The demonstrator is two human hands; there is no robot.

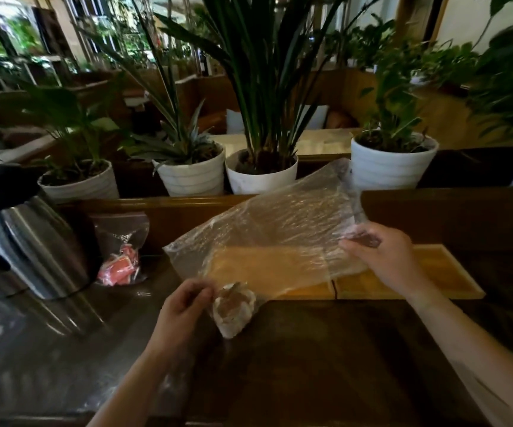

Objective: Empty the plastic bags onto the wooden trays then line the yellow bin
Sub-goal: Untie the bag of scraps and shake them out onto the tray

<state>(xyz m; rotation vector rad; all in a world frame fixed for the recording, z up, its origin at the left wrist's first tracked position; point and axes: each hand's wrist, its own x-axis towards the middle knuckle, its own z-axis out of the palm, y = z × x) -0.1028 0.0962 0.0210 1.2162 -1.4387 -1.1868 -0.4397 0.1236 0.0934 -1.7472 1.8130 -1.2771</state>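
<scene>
A large clear plastic bag (276, 238) is stretched in the air over the wooden trays. My left hand (184, 306) pinches its near lower corner, where a brownish-white lump (233, 309) sags inside the plastic. My right hand (384, 257) grips the bag's far right edge. Two light wooden trays lie side by side on the dark table: the left tray (304, 291) is mostly seen through the bag, the right tray (452, 278) is partly behind my right wrist. A second small clear bag (122, 251) holding red-pink pieces stands at the left. No yellow bin is in view.
A steel thermos jug (24, 241) with a black lid stands at the far left. Several white plant pots, such as one pot (390, 167), line a ledge behind the table. A dark wooden rail (449, 208) runs behind the trays.
</scene>
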